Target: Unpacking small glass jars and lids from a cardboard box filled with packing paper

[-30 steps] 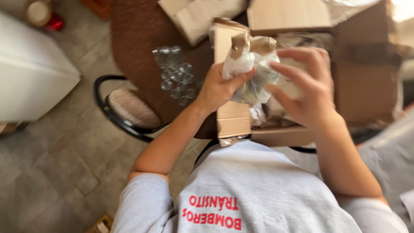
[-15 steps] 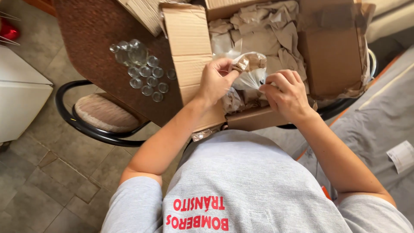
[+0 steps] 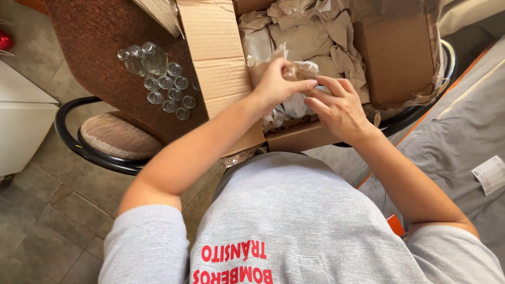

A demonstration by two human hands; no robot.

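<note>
Both hands work over an open cardboard box (image 3: 221, 68) stuffed with crumpled brown packing paper (image 3: 310, 37). My left hand (image 3: 276, 84) pinches a small paper-wrapped object (image 3: 299, 71), which looks like a glass piece partly showing through the wrap. My right hand (image 3: 336, 108) grips the same wrapped object from the right, fingers on the paper. A cluster of small clear glass jars (image 3: 160, 79) stands on the dark brown table (image 3: 100, 42), left of the box flap.
A round cushioned stool with a black tube frame (image 3: 113, 139) stands below the table edge. A white cabinet (image 3: 21, 121) is at the left. Grey fabric (image 3: 468, 131) with a white tag lies at the right. The floor is tiled.
The hands have lowered the wrapped object from in front of me to inside the box. The view has shifted, showing more of the box and the jars.
</note>
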